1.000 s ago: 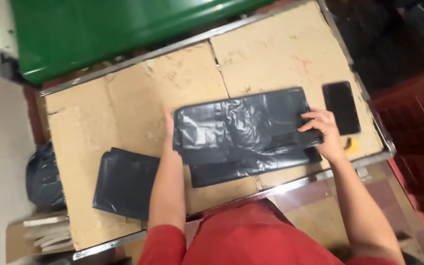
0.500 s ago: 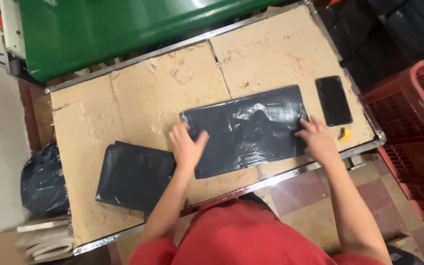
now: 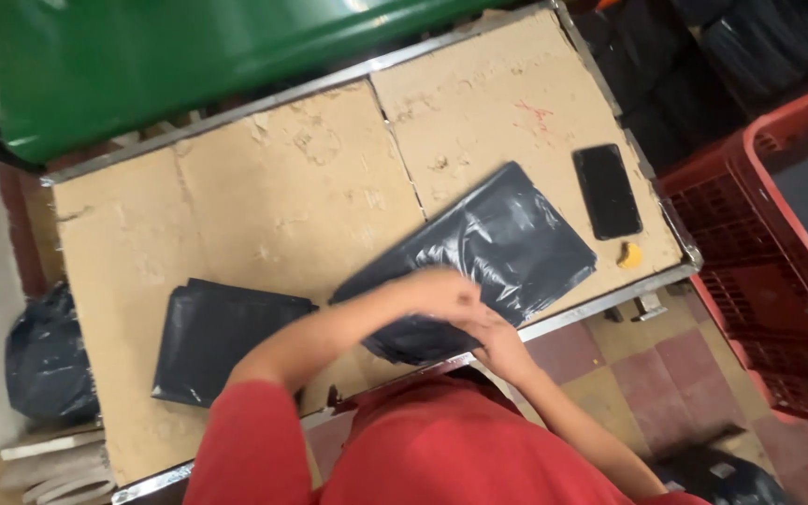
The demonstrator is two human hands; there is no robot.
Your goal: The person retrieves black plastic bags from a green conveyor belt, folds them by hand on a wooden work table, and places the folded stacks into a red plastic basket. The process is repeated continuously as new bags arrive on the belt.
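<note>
Both hands meet at the desk's (image 3: pixel 236 187) near edge, left hand (image 3: pixel 441 292) crossing above right hand (image 3: pixel 497 339), gripping the black bag (image 3: pixel 507 238) lying beside a folded pile (image 3: pixel 217 337).

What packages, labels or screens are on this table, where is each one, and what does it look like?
Phone: flat near the table's right edge, dark rectangular screen, blank.
Black plastic bag: glossy folded sheet left of the phone; left hand and right hand on its near end.
Folded black bags: flat stack at near left.
No labels or signs visible.
</note>
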